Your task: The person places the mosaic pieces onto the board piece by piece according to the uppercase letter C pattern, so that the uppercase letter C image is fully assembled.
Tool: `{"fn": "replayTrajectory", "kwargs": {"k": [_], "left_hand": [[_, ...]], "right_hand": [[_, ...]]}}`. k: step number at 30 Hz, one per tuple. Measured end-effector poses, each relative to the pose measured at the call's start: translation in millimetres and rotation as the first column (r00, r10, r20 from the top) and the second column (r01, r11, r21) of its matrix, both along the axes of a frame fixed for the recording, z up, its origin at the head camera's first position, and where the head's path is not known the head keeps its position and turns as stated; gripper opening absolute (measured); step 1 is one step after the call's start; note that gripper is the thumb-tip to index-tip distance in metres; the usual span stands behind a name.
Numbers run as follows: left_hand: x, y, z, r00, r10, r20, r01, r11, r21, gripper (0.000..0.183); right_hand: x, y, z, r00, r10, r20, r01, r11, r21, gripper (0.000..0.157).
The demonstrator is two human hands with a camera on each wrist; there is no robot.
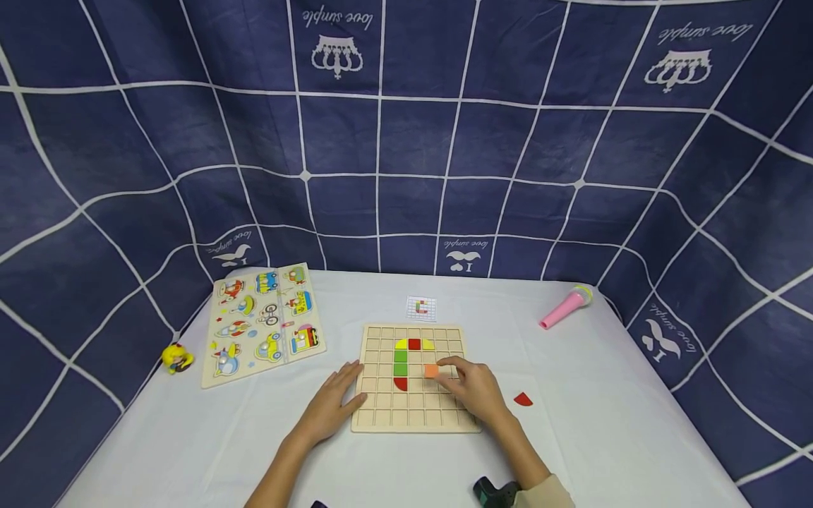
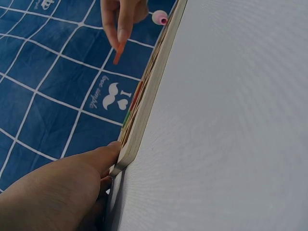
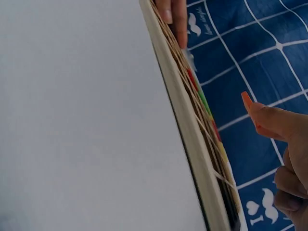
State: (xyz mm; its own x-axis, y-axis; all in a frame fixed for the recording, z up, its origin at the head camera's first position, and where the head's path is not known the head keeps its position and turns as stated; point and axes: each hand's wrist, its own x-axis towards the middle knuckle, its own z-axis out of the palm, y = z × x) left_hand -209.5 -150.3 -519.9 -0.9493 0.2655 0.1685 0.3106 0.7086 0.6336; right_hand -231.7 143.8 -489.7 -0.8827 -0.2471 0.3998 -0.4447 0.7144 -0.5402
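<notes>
A wooden grid board (image 1: pixel 413 421) lies on the white table. Set in its squares are a red square tile (image 1: pixel 414 344), two yellow curved tiles, two green square tiles (image 1: pixel 400 363) and a red quarter-round tile (image 1: pixel 400 384). Between thumb and fingers, my right hand (image 1: pixel 478 390) pinches an orange square tile (image 1: pixel 431 371) over the board's right half. The right wrist view shows this orange tile (image 3: pixel 247 103) on edge, raised above the board. My left hand (image 1: pixel 327 407) rests at the board's left edge, fingers extended, with the thumb touching the rim in the left wrist view.
A small pattern card (image 1: pixel 421 308) lies behind the board. Right of it are a loose red quarter-round tile (image 1: pixel 524 399) and a pink toy microphone (image 1: pixel 565 308). A picture puzzle board (image 1: pixel 254 363) and a yellow figurine (image 1: pixel 176 358) lie left. A dark blue curtain (image 1: pixel 413 141) encloses the table.
</notes>
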Motion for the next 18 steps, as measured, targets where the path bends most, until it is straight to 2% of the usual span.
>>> {"fn": "replayTrajectory", "kwargs": {"k": [7,18], "left_hand": [[0.0,0,1.1,1.0,-0.007,-0.001,0.007,1.0,-0.002,0.058],[0.3,0,0.8,1.0,-0.013,-0.019,0.013,1.0,-0.004,0.058]], "right_hand": [[-2.3,-21,-11.9,0.998,0.031,0.055,-0.033,0.998,0.046,0.024],[-2.3,-24,-21.8,0.993,0.016,0.116,-0.026,0.996,0.084,0.026]]}}
